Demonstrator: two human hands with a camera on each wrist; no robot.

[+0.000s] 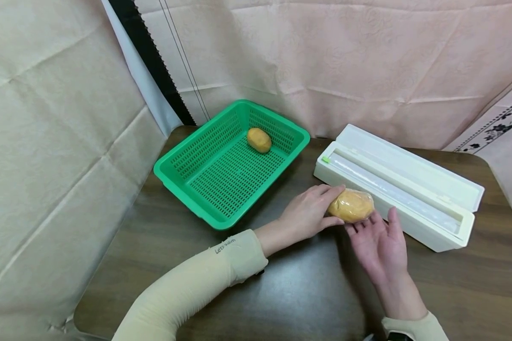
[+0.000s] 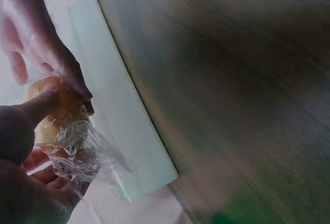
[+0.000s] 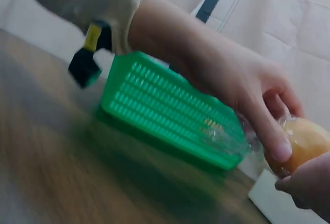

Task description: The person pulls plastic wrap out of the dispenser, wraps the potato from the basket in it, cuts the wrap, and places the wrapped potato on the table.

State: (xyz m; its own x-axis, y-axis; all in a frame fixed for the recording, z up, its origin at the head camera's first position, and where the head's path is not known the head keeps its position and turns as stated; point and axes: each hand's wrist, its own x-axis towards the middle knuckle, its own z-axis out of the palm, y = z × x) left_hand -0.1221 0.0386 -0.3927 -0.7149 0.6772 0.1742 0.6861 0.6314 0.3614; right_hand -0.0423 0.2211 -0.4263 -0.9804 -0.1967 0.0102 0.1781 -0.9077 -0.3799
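Note:
A yellow-brown potato (image 1: 352, 206) wrapped in clear cling film is held above the table, in front of a white cling film dispenser (image 1: 416, 221). My left hand (image 1: 308, 210) grips its left end between thumb and fingers. In the left wrist view, crumpled loose film (image 2: 77, 149) bunches out at the end by this hand's fingers. Palm up, my right hand (image 1: 381, 246) has its fingertips right at the potato's lower right side, its thumb pointing away from it. The dispenser's lid (image 1: 414, 163) is raised, and a roll of film (image 1: 384, 187) lies inside.
A green perforated basket (image 1: 219, 224) stands to the left at the back of the dark wooden table (image 1: 145, 265). One potato (image 1: 259, 140) lies in its far corner. Pale cloth (image 1: 367, 61) hangs behind the table and along its left side.

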